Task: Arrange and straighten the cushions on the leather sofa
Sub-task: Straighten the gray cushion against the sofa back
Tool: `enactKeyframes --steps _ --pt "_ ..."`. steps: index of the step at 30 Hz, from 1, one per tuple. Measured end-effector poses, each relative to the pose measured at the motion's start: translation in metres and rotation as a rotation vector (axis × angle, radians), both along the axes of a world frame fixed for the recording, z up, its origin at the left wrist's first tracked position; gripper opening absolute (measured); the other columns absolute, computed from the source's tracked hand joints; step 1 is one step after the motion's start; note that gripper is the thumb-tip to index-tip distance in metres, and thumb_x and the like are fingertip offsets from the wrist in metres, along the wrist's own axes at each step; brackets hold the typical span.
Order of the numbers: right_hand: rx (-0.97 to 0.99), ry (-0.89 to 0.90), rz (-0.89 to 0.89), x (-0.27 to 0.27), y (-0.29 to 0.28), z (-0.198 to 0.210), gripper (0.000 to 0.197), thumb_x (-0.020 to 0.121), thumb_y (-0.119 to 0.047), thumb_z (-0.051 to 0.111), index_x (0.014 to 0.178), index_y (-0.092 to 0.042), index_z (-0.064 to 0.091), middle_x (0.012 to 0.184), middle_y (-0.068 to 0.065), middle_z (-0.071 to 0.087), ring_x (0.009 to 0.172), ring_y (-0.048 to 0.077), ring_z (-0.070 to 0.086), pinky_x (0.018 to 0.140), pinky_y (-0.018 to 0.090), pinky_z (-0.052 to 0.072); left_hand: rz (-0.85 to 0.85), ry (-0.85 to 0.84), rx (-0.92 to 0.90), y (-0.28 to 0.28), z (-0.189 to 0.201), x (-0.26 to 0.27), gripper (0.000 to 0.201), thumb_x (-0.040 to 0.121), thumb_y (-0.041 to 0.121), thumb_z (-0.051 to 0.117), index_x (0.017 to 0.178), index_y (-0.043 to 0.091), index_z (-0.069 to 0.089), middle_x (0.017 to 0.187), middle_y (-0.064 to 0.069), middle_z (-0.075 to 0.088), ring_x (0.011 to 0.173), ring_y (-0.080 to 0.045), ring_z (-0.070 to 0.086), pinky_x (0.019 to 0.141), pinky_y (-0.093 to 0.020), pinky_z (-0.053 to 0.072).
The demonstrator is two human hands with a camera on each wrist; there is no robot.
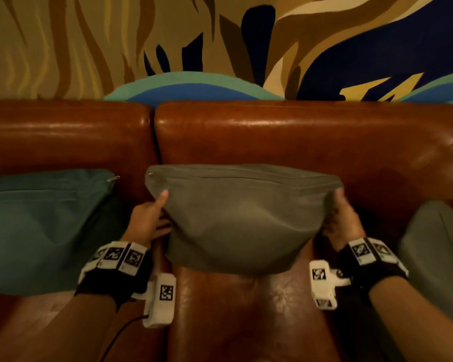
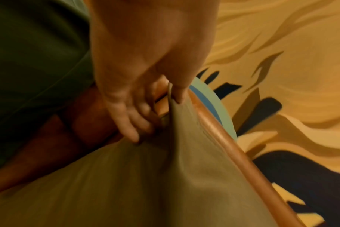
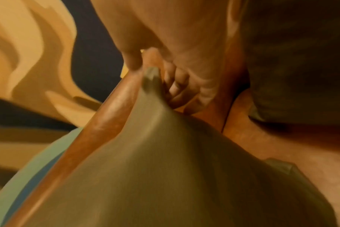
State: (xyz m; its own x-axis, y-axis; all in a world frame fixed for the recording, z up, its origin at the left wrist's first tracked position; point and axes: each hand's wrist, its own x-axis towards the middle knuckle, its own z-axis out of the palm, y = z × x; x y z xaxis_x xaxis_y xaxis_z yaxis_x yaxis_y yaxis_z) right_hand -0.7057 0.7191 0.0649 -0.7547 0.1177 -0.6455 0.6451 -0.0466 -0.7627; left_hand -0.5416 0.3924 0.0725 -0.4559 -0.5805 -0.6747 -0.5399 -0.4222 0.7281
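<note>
Brown leather sofa [image 1: 272, 131] beneath a painted wall [image 1: 89, 43]. Teal cushion [image 1: 37, 226] leaning at left. Grey cushion [image 1: 236, 218] upright against the backrest, gripped at both upper corners: left hand [image 1: 147, 220], right hand [image 1: 343, 220].

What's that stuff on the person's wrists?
Both arms are bare, no sleeves. Each wrist wears a black strap ringed with white blocks bearing black-and-white square codes. A white box hangs under the left wrist, trailing a black cable; the right has one too.
</note>
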Motion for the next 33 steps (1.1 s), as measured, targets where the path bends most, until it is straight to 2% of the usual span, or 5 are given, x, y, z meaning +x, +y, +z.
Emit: enactKeyframes --steps 6,12,21,28,33 --pt "0.064 0.215 0.073 0.015 0.014 0.002 0.015 0.092 -0.012 0.065 0.106 -0.012 0.070 0.107 0.009 0.072 0.098 0.021 0.070 0.086 0.033 0.056 -0.107 0.065 -0.303 0.003 0.005 0.015 0.028 0.091 0.028 0.062 0.111 0.008 0.064 0.102 -0.013 0.070 0.088 -0.030 0.069 0.077 -0.048 0.058" --pt "0.108 0.104 0.179 0.007 -0.020 -0.012 0.008 0.094 -0.015 0.063 0.088 -0.010 0.064 0.082 0.012 0.073 0.049 0.004 0.066 0.046 0.016 0.051 -0.041 -0.149 -0.348 0.006 -0.047 0.029 0.030 0.084 0.049 0.065 0.078 0.022 0.054 0.096 -0.016 0.064 0.092 -0.038 0.064 0.082 -0.055 0.055" --pt "0.933 0.367 0.401 0.004 -0.035 0.002 0.052 0.090 -0.028 0.067 0.128 0.004 0.050 0.144 0.022 0.041 0.136 0.038 0.034 0.108 0.040 0.028 0.051 -0.366 -0.863 0.035 -0.013 -0.008 0.062 0.086 0.019 0.067 0.135 -0.003 0.037 0.143 -0.029 0.034 0.130 -0.045 0.034 0.103 -0.053 0.034" --pt "1.134 0.502 0.740 0.035 -0.105 0.004 0.091 0.093 -0.039 0.053 0.151 0.011 0.005 0.162 0.018 -0.020 0.149 0.034 -0.020 0.121 0.055 -0.003 -0.984 -0.098 -1.249 0.106 -0.010 -0.065 0.054 0.103 0.044 0.012 0.153 0.026 0.008 0.162 0.002 0.006 0.150 -0.023 -0.002 0.117 -0.052 -0.001" --pt "1.042 0.876 0.848 0.040 -0.116 0.006 0.066 0.101 -0.030 0.033 0.157 -0.013 0.002 0.163 0.005 -0.013 0.149 0.021 -0.017 0.119 0.045 -0.016 -0.924 -0.056 -1.086 0.106 -0.027 -0.073 0.053 0.103 0.041 0.007 0.153 0.025 0.004 0.162 0.009 0.004 0.149 -0.014 -0.007 0.117 -0.041 -0.009"
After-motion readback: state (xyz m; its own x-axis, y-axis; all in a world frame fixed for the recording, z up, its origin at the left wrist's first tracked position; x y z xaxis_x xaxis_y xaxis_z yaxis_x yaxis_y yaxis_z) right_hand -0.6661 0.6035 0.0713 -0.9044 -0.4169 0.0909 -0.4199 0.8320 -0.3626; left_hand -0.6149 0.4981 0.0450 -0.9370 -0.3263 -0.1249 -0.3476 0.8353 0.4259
